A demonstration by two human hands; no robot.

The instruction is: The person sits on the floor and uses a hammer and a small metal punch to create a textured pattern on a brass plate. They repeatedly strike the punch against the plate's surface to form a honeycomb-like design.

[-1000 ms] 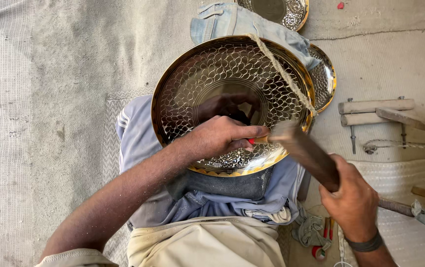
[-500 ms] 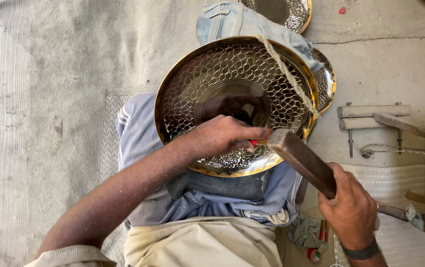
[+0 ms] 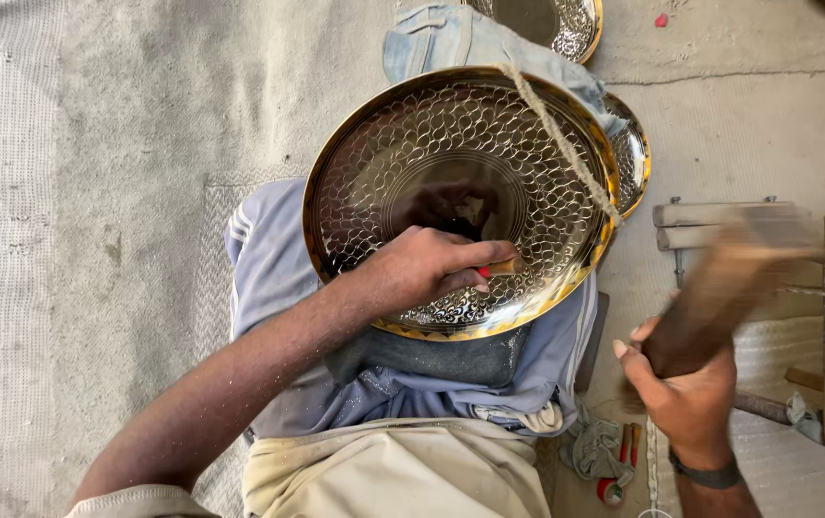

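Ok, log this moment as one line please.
left hand: pinches small tool on patterned brass plate | right hand: grips wooden mallet, raised, blurred | plate on lap

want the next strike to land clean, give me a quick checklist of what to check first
1. Left hand holds the small punch tool against the patterned metal plate: ok.
2. Tool tip placement on the pattern: cannot tell, fingers hide it.
3. Right hand grips the wooden mallet, raised beside the plate: ok.
4. Plate resting on folded cloth over the lap: ok.
5. Twine crossing the plate, away from the tool: ok.
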